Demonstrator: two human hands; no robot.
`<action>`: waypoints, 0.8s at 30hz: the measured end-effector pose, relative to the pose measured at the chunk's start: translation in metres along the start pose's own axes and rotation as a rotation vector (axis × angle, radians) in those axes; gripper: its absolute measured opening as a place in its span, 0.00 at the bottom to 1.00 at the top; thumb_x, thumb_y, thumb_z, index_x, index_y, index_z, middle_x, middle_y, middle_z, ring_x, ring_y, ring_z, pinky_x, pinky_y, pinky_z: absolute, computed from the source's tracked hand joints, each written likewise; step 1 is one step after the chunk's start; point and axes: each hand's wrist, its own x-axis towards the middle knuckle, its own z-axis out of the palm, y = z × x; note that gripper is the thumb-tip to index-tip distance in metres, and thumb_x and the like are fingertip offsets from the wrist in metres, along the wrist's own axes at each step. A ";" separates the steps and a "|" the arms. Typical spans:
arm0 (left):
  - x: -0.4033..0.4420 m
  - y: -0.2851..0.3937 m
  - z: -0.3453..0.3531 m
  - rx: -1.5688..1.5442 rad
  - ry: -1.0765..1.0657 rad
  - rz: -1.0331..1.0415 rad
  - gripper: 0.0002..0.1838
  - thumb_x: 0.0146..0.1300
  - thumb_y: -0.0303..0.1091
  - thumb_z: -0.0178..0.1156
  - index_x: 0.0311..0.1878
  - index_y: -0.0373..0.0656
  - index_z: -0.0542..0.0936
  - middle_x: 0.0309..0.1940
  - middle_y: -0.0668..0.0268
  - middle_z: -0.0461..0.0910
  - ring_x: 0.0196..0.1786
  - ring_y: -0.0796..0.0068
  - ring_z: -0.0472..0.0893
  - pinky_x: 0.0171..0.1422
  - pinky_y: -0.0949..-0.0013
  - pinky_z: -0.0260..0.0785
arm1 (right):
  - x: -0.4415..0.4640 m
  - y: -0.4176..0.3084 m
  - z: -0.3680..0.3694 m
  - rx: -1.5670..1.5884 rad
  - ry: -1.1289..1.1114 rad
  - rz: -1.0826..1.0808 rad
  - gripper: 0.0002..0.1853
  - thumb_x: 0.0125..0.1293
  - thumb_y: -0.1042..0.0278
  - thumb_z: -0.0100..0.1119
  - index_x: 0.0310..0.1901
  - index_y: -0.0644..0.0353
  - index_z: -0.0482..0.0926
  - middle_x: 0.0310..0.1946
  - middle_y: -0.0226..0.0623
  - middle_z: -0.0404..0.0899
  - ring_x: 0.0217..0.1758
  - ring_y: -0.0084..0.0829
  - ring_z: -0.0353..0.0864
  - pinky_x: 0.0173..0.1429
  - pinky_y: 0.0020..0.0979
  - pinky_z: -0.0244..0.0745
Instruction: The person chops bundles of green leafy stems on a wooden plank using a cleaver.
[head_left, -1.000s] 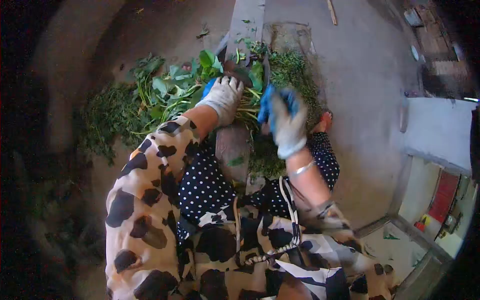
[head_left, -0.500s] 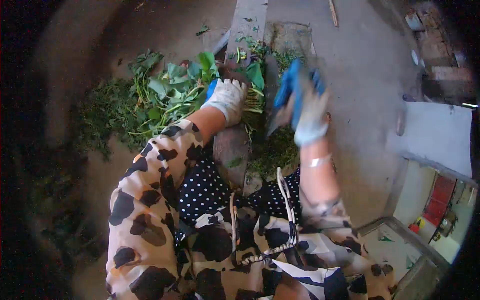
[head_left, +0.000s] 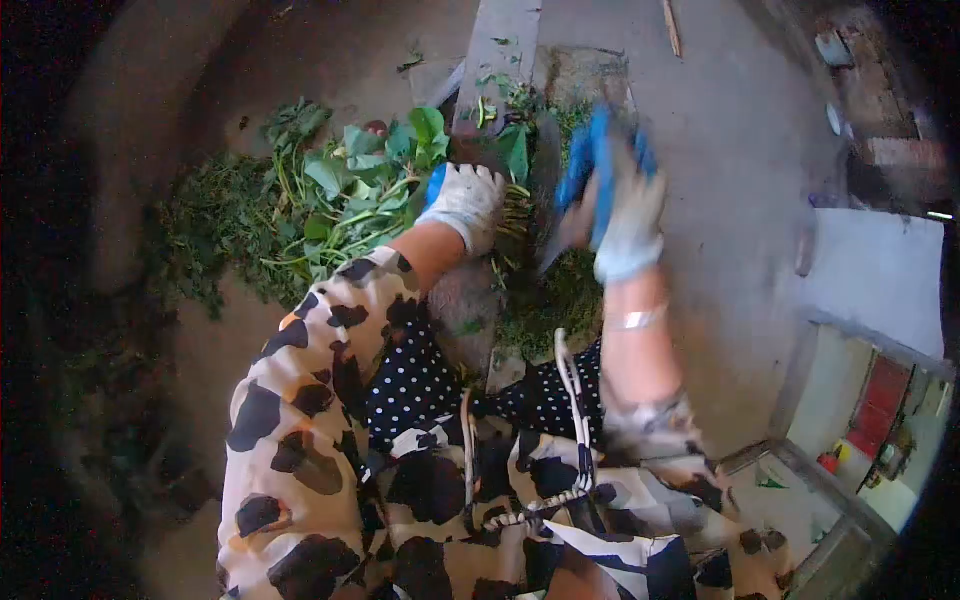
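Observation:
My left hand (head_left: 468,205), in a white and blue glove, presses closed on a bundle of leafy green stems (head_left: 365,205) lying across a wooden board (head_left: 497,45). The leaves spread to its left, and short stem ends stick out on its right. Gloved the same way, my right hand (head_left: 618,195) is raised to the right of the board, blurred, with its fingers wrapped round a knife whose dark blade (head_left: 551,190) points toward the stem ends. Chopped greens (head_left: 550,315) lie below the blade.
A heap of feathery greens (head_left: 225,220) lies on the floor at the left. A thin stick (head_left: 671,28) is on the floor at the top right. At the far right are a pale panel (head_left: 875,265) and shelf-like openings with red and yellow items.
My right hand has moved right and up, away from the stems, with the knife. My left hand has shifted slightly right while staying on the bundle.

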 end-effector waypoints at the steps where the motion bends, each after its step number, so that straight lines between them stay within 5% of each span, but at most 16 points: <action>1: -0.003 0.001 0.007 0.014 0.054 -0.018 0.28 0.48 0.37 0.60 0.55 0.39 0.69 0.51 0.54 0.72 0.57 0.56 0.70 0.58 0.53 0.60 | -0.043 -0.015 -0.006 0.115 -0.108 0.176 0.06 0.61 0.66 0.58 0.29 0.57 0.75 0.18 0.31 0.73 0.13 0.24 0.70 0.19 0.26 0.68; 2: -0.009 0.001 0.005 0.021 0.060 0.000 0.26 0.50 0.35 0.58 0.55 0.39 0.69 0.51 0.53 0.72 0.57 0.56 0.70 0.59 0.53 0.60 | -0.056 -0.009 -0.017 0.148 -0.224 0.206 0.05 0.60 0.68 0.60 0.35 0.59 0.78 0.25 0.30 0.78 0.26 0.26 0.77 0.29 0.27 0.74; 5: -0.016 0.007 0.017 0.036 0.141 0.015 0.27 0.49 0.35 0.59 0.55 0.39 0.69 0.51 0.54 0.72 0.57 0.56 0.70 0.59 0.53 0.60 | 0.011 -0.010 -0.016 0.163 -0.154 0.283 0.07 0.61 0.65 0.58 0.34 0.59 0.78 0.21 0.30 0.77 0.22 0.27 0.76 0.25 0.28 0.73; 7: -0.015 0.009 0.016 0.059 0.127 0.019 0.27 0.49 0.35 0.59 0.54 0.39 0.69 0.51 0.54 0.72 0.57 0.56 0.70 0.59 0.53 0.60 | 0.061 -0.033 0.000 -0.317 -0.466 -0.063 0.13 0.66 0.57 0.51 0.33 0.57 0.76 0.18 0.29 0.72 0.19 0.22 0.69 0.22 0.26 0.66; 9: -0.007 0.006 0.006 0.081 0.120 0.027 0.27 0.49 0.36 0.59 0.54 0.39 0.69 0.51 0.54 0.72 0.57 0.57 0.70 0.58 0.53 0.60 | 0.168 0.015 -0.006 0.247 -0.689 0.528 0.12 0.63 0.58 0.52 0.31 0.59 0.77 0.23 0.32 0.78 0.25 0.27 0.78 0.28 0.32 0.73; 10: 0.002 0.002 -0.003 0.046 -0.010 0.036 0.27 0.49 0.36 0.58 0.54 0.39 0.69 0.51 0.54 0.72 0.57 0.57 0.70 0.58 0.53 0.60 | 0.160 0.009 0.000 0.251 -0.684 0.533 0.12 0.63 0.58 0.52 0.31 0.59 0.77 0.23 0.32 0.78 0.25 0.27 0.78 0.28 0.32 0.73; 13: 0.003 0.003 -0.013 -0.029 -0.156 0.022 0.27 0.52 0.37 0.55 0.57 0.38 0.68 0.51 0.54 0.71 0.58 0.57 0.69 0.60 0.51 0.59 | 0.097 0.003 -0.011 -0.737 -0.472 -0.324 0.15 0.67 0.55 0.48 0.29 0.57 0.76 0.18 0.28 0.70 0.21 0.21 0.69 0.23 0.27 0.65; 14: 0.001 0.005 -0.006 -0.008 -0.083 0.006 0.28 0.52 0.37 0.56 0.57 0.38 0.68 0.52 0.53 0.71 0.58 0.57 0.69 0.61 0.51 0.58 | 0.037 -0.034 0.011 -0.157 -0.133 0.284 0.13 0.65 0.57 0.52 0.28 0.56 0.76 0.16 0.29 0.70 0.17 0.22 0.68 0.18 0.27 0.63; 15: 0.001 0.006 0.001 0.013 -0.003 -0.013 0.29 0.52 0.37 0.56 0.58 0.38 0.68 0.52 0.53 0.71 0.58 0.57 0.69 0.61 0.51 0.58 | 0.002 -0.013 0.004 0.090 -0.078 0.140 0.12 0.63 0.58 0.56 0.27 0.55 0.76 0.16 0.30 0.71 0.12 0.23 0.68 0.14 0.27 0.63; 16: 0.003 0.006 0.010 -0.015 0.051 -0.037 0.28 0.53 0.37 0.55 0.58 0.39 0.68 0.52 0.53 0.71 0.57 0.56 0.69 0.62 0.50 0.57 | -0.037 -0.005 -0.012 0.125 -0.209 0.132 0.07 0.62 0.66 0.57 0.34 0.60 0.77 0.20 0.30 0.75 0.15 0.23 0.71 0.19 0.25 0.69; 17: 0.000 0.008 0.017 -0.016 0.065 -0.037 0.28 0.53 0.37 0.55 0.58 0.39 0.68 0.52 0.53 0.71 0.57 0.56 0.69 0.62 0.50 0.57 | -0.060 -0.002 -0.009 0.086 -0.123 0.161 0.09 0.63 0.63 0.57 0.33 0.60 0.76 0.20 0.29 0.74 0.15 0.21 0.70 0.19 0.25 0.68; 21: -0.005 0.012 0.029 0.082 0.212 -0.044 0.28 0.52 0.36 0.56 0.58 0.43 0.67 0.48 0.57 0.72 0.54 0.57 0.70 0.59 0.52 0.61 | 0.031 -0.019 -0.002 -0.040 -0.140 0.363 0.10 0.61 0.60 0.58 0.30 0.58 0.78 0.21 0.30 0.76 0.17 0.25 0.72 0.20 0.27 0.68; 22: -0.008 0.014 0.021 0.068 0.138 -0.021 0.28 0.52 0.37 0.56 0.58 0.41 0.67 0.51 0.55 0.71 0.56 0.56 0.69 0.60 0.51 0.59 | 0.066 -0.018 -0.008 -0.098 -0.404 0.264 0.13 0.62 0.56 0.56 0.29 0.57 0.79 0.21 0.31 0.76 0.18 0.28 0.73 0.23 0.30 0.70; 24: -0.007 0.012 -0.004 0.085 -0.021 0.047 0.30 0.49 0.39 0.59 0.57 0.39 0.68 0.53 0.55 0.70 0.58 0.55 0.68 0.60 0.50 0.58 | 0.126 -0.017 0.004 0.070 -0.448 0.487 0.12 0.60 0.56 0.59 0.34 0.58 0.77 0.25 0.32 0.75 0.21 0.27 0.71 0.23 0.31 0.69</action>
